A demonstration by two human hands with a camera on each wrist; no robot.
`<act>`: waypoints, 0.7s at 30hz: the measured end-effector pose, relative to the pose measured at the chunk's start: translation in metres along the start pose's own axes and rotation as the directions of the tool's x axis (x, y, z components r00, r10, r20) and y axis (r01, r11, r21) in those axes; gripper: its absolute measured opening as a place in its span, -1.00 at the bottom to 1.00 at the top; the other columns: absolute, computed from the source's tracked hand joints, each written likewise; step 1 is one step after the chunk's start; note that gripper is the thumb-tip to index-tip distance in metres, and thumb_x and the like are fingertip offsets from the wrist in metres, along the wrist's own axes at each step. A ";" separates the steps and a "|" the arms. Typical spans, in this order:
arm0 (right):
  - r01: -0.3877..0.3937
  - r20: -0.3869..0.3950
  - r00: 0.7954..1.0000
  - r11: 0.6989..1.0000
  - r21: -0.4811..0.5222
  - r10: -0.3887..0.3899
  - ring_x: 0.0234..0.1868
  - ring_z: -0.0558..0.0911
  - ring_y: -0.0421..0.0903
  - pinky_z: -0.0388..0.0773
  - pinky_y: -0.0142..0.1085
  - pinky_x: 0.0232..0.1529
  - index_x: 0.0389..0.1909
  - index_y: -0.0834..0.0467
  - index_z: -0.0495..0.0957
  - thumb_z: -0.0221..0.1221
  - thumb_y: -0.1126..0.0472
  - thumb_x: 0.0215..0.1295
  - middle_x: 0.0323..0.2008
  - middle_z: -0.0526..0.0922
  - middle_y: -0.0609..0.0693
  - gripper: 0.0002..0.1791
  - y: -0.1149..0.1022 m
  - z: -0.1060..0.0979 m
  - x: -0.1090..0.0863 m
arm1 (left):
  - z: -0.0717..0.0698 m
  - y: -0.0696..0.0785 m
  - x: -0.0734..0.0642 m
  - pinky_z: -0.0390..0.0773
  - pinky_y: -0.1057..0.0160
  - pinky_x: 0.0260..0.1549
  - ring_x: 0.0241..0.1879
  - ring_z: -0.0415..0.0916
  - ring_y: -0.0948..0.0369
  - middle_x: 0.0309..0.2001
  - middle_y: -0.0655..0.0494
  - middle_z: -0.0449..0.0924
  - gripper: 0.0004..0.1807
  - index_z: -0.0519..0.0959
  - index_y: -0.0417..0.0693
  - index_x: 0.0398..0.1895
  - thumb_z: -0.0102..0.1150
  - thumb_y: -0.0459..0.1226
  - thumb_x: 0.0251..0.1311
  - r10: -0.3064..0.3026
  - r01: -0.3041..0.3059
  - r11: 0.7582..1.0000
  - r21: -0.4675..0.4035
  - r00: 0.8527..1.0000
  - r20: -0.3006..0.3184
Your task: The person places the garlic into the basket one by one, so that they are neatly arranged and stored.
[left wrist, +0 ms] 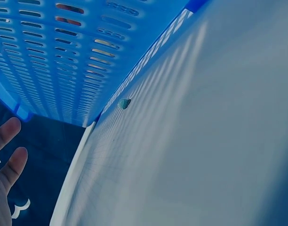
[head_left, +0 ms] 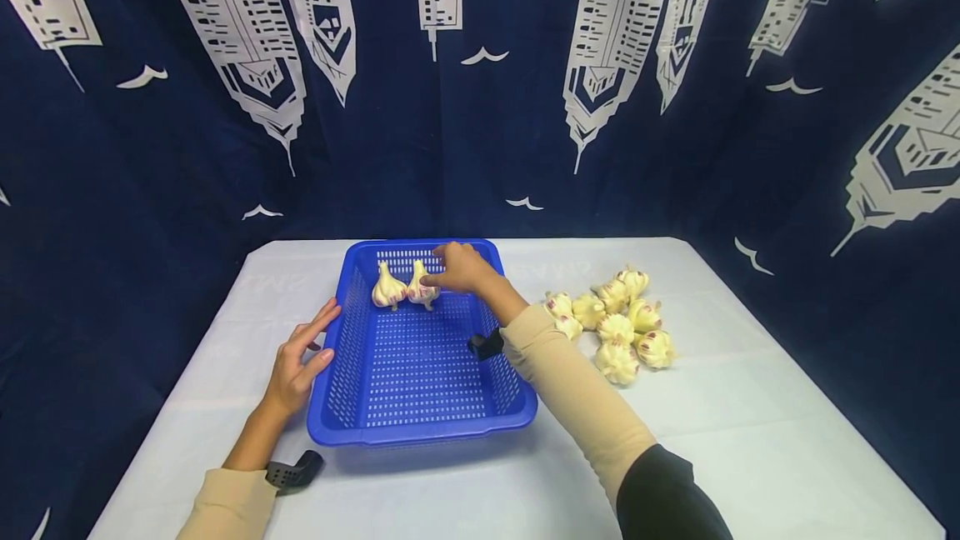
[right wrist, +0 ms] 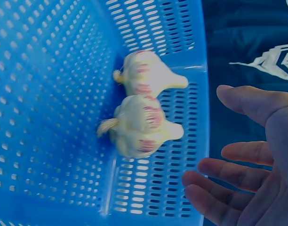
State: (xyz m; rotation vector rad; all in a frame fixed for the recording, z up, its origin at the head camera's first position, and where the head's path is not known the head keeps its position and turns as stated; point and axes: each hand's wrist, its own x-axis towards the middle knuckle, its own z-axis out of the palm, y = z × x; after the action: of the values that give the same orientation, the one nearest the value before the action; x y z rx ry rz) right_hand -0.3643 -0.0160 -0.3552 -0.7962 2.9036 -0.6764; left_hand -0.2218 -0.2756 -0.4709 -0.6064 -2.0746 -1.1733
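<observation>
A blue plastic basket with slotted walls stands on the white table. Two garlic bulbs with pinkish streaks lie side by side at its far end, also visible in the right wrist view as white bulbs. My right hand hovers over that end, close to the right bulb; the right wrist view shows its fingers spread and holding nothing. Along the basket's left rim lies my left hand, fingertips at the edge, fingers loosely extended. Only part of that hand shows in the left wrist view.
Several more garlic bulbs sit in a loose pile on the white table, right of the basket. A dark blue cloth with white building prints hangs behind. A small greenish speck lies beside the basket.
</observation>
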 end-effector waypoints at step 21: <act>0.093 -0.034 0.995 0.992 0.086 -0.090 0.06 0.64 0.09 0.57 -0.14 0.02 0.26 0.29 0.48 0.37 -0.05 0.17 0.08 0.65 0.19 -0.28 -0.017 -0.025 -0.046 | 0.000 0.000 0.001 0.31 0.33 -0.28 -0.04 0.42 0.32 0.32 -0.26 0.39 -0.36 0.49 -0.34 0.25 0.00 -0.38 -0.03 0.037 -0.037 0.999 -0.018 0.999 -0.008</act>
State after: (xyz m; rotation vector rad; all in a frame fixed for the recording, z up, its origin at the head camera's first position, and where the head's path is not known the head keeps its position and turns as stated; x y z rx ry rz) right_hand -0.3209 0.0038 -0.3278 -0.9207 2.8562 -0.8244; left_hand -0.2225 -0.2753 -0.4702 -0.6446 -2.0396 -1.1733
